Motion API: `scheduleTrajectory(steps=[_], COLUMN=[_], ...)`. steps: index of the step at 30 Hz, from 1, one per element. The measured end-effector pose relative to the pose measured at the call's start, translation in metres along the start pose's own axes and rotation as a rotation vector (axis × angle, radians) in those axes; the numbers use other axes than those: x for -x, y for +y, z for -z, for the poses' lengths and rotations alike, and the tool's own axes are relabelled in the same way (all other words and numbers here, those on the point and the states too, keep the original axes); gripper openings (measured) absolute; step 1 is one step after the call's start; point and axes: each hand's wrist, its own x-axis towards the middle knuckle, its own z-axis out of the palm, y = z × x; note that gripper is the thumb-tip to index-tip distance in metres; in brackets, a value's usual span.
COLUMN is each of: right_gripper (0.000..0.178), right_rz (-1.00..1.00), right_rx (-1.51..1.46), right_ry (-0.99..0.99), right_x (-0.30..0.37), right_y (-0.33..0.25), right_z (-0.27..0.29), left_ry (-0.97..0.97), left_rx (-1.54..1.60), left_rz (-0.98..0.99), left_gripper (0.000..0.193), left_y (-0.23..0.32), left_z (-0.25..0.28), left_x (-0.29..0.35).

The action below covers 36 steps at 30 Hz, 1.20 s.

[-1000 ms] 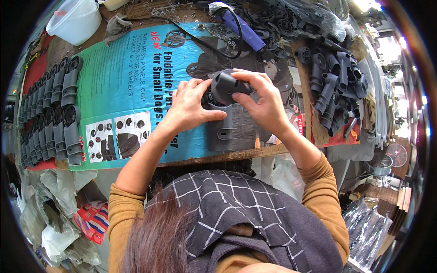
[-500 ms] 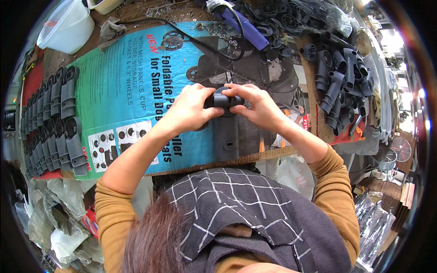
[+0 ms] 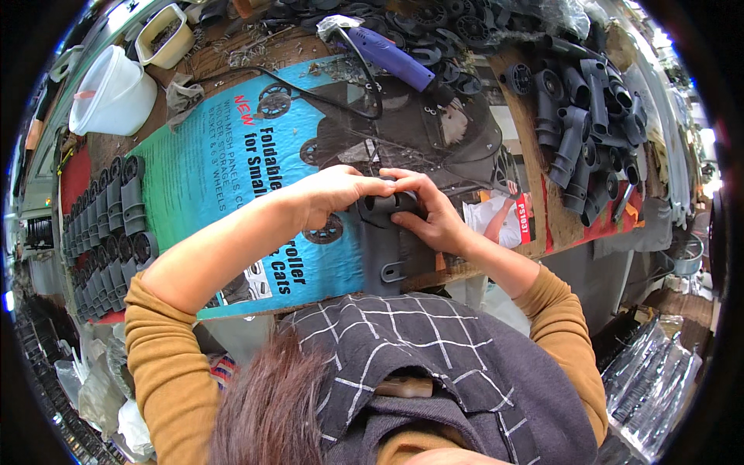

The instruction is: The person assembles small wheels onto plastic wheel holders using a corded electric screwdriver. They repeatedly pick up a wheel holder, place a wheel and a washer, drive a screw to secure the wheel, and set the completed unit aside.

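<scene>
Left hand point(image 3: 333, 192): shifted since half a second ago from the near-left flank of the dark grey part point(image 3: 380, 204) to its far edge, the forearm now slanting across the printed sheet point(image 3: 186, 186). Right hand point(image 3: 434, 221): on the same side of the part as then, thumb and forefinger nearest. Whole view also shifted, bringing more of the white tub point(image 3: 116, 97) and beige tub point(image 3: 164, 43) at ten o'clock into sight. Clock read from the part, twelve lying away from the person. Part: one, between both hands, just above the long grey piece point(image 3: 376, 260) at six o'clock; whether joined to it, cannot tell. Right grip: closed on the part's right side. Left grip: fingers bunched at the far edge, tips partly hidden; whether they pinch it or only press, cannot tell. Done, by judgement: two rows of grey tubular pieces point(image 3: 133, 205) with spoked round heads, ranked at nine o'clock on the desk point(image 3: 525, 139). In hand: one part, seemingly unfinished. Left over, by judgement: loose heap of grey tubes point(image 3: 573, 136) at two o'clock, dark round pieces point(image 3: 473, 31) at one; count not readable. Purple power tool point(image 3: 391, 58): lying at twelve, untouched. Rows and heap: arrangement apparently unchanged from the earlier frame.
</scene>
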Motion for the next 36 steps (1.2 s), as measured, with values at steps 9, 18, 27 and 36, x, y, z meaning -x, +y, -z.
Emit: scheduleTrajectory(steps=[9,18,27,36], right_gripper=[0.063,0.047,0.03,0.026], right_rz=[-0.486,0.076,0.306,-0.492], right_rx=[-0.651,0.802,1.661,0.069], right_ry=[-0.015,0.111,0.264,0.307], right_x=[0.019,0.008,0.009,-0.021], right_y=[-0.04,-0.073,-0.019,-0.019], right_z=[-0.01,-0.008,-0.073,-0.035], left_ry=[-0.011,0.445,0.555,0.685], left_rx=[0.239,-0.686,-0.058,-0.19], left_rz=[-0.542,-1.134,-0.94,-1.034], left_gripper=[0.053,0.066,0.074,0.048], left_y=[-0.007,-0.023,-0.074,-0.067], left_z=[-0.02,0.004,-0.05,-0.034], left_x=[0.055,0.054,0.001,-0.016])
